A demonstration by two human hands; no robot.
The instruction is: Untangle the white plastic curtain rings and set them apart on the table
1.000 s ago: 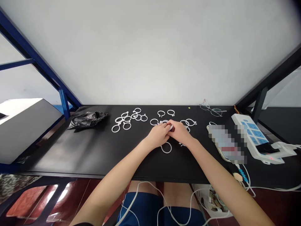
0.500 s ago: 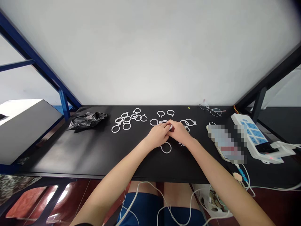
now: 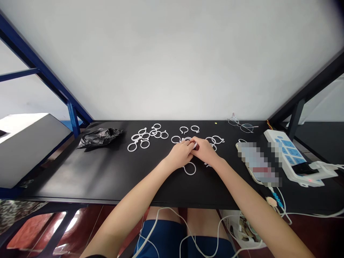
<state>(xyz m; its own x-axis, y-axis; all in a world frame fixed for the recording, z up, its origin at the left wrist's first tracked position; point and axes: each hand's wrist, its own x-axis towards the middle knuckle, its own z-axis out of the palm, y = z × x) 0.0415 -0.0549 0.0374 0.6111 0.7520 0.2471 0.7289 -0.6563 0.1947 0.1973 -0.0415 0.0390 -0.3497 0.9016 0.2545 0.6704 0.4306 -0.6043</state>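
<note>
Left hand [image 3: 181, 153] and right hand [image 3: 205, 150] meet, fingertips pinched on a white plastic ring [image 3: 195, 145], mostly hidden between them! A loose ring [image 3: 190, 174] lies just nearside of the left hand, a ring cluster [image 3: 141, 137] farther off to its left.

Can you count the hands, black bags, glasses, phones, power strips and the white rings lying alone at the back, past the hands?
Left hand and right hand: 2
White rings past them: 2
Black bag: 1
Glasses: 1
Phone: 1
Power strip: 1
Total: 8
</note>
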